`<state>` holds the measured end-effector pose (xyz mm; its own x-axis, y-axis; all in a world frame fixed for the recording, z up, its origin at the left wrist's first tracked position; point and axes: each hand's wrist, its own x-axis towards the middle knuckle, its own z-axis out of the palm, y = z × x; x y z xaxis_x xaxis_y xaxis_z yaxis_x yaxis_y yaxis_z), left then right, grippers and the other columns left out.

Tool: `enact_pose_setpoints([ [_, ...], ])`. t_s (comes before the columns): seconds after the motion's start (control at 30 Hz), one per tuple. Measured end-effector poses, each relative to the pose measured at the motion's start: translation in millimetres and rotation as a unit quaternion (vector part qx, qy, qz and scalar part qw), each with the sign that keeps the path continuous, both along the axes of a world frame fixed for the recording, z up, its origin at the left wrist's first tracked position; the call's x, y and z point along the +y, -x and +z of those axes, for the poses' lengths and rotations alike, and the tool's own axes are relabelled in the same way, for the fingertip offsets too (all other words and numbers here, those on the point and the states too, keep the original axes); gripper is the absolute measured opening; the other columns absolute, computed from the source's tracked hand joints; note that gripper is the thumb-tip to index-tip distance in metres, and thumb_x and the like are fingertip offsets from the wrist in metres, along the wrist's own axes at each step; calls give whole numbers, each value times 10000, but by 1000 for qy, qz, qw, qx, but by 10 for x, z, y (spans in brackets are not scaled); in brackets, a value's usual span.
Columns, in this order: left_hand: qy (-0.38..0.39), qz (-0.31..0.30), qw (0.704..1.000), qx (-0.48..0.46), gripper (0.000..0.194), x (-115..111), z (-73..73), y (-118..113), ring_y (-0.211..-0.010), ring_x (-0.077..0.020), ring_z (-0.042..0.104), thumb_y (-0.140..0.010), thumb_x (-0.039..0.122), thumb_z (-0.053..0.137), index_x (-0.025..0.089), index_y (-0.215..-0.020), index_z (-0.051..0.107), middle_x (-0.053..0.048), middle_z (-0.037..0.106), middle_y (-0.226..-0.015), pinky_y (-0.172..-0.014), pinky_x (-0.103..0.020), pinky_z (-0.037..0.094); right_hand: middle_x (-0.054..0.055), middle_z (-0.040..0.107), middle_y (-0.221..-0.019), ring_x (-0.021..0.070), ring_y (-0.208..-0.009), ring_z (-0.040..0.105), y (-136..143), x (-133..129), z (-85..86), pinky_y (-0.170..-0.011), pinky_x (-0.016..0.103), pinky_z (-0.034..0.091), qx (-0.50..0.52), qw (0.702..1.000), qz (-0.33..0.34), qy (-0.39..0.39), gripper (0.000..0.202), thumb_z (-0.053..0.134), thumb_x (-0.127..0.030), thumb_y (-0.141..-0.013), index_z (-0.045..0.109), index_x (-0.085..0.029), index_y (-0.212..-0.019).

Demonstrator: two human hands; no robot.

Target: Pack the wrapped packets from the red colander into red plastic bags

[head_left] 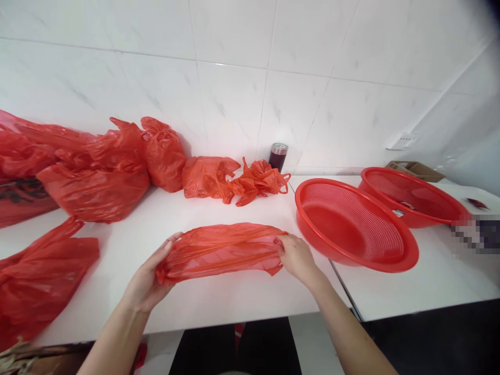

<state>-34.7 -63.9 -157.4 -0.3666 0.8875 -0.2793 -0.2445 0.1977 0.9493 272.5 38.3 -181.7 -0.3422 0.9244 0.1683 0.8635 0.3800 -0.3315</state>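
A thin red plastic bag (222,250) is stretched sideways between my hands, just above the white table (219,307). At its left end my left hand (152,276) grips the gathered plastic, the thumb along the top edge. My right hand (299,258) pinches the opposite end with closed fingers. The bag looks flat, and no contents show through it. Just right of my right hand stands a red perforated basket (344,229), its bottom bare.
Several filled red bags (101,192) crowd the left side. Crumpled red bags (258,182) and a dark tumbler (278,157) stand by the tiled wall. Behind the near basket is another red basket (414,195), with a cardboard box (417,170) behind it. A pixelated patch blurs the right edge.
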Motion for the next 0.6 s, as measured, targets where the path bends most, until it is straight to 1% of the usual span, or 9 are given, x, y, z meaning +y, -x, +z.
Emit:
enact_pose_setpoints([
  [0.1,-45,-118,974,190,193,29,-107,34,-752,-176,600,-750,384,660,273,-907,641,-15,580,-856,-529,-231,486,44,694,-866,194,-770,641,-103,24,100,-655,285,447,66,997,7,42,314,411,-66,-785,658,-219,-905],
  [0.17,-65,-164,909,378,155,52,-160,12,-759,-182,589,-819,326,546,247,-836,678,-58,544,-994,-501,-247,467,33,686,-828,177,-742,634,-132,21,205,-639,266,448,104,992,14,75,289,408,-58,-755,638,-212,-839],
  [0.23,-98,-117,843,516,253,67,-132,-43,-771,-192,591,-854,278,437,243,-922,678,-95,498,-1197,-588,-312,510,32,675,-807,168,-707,622,-127,-29,355,-618,261,449,110,990,25,81,259,413,-65,-739,622,-207,-793],
  [0.3,-163,6,790,591,255,63,-12,-117,-947,-254,598,-852,251,438,227,-1023,626,-120,423,-1361,-822,-415,519,46,667,-822,174,-690,610,-97,-133,532,-607,275,456,124,992,18,28,211,437,-117,-765,623,-211,-801],
  [0.37,-231,110,744,618,264,41,146,-186,-1196,-344,491,-803,241,526,213,-1057,592,-132,428,-1382,-1036,-510,392,80,665,-891,198,-735,616,-63,-262,687,-631,309,479,167,985,2,-44,216,448,-200,-822,645,-209,-912],
  [0.4,-248,125,731,623,294,27,213,-210,-1243,-364,457,-778,231,552,218,-1070,592,-129,470,-1345,-1076,-535,345,93,666,-923,209,-761,622,-55,-320,745,-643,324,491,189,980,-3,-68,255,449,-238,-845,649,-207,-999],
  [0.43,-255,111,729,626,328,11,258,-224,-1238,-368,472,-766,222,554,231,-1090,600,-120,519,-1293,-1072,-541,357,92,671,-922,212,-755,627,-61,-368,786,-640,330,500,205,976,-3,-79,298,454,-262,-856,648,-209,-1077],
  [0.5,-241,-3,749,617,393,-28,273,-215,-1168,-342,555,-782,218,506,289,-1150,624,-86,575,-1256,-996,-498,466,57,685,-858,199,-695,635,-135,-430,836,-613,321,512,194,979,44,-42,358,494,-272,-845,648,-249,-1167],
  [0.6,-190,-157,802,544,462,-122,141,-111,-1192,-314,565,-808,273,501,406,-1235,613,-13,573,-1337,-981,-433,498,28,703,-987,191,-801,669,-453,-452,910,-688,312,541,152,963,192,114,371,583,-304,-823,656,-339,-1185],
])
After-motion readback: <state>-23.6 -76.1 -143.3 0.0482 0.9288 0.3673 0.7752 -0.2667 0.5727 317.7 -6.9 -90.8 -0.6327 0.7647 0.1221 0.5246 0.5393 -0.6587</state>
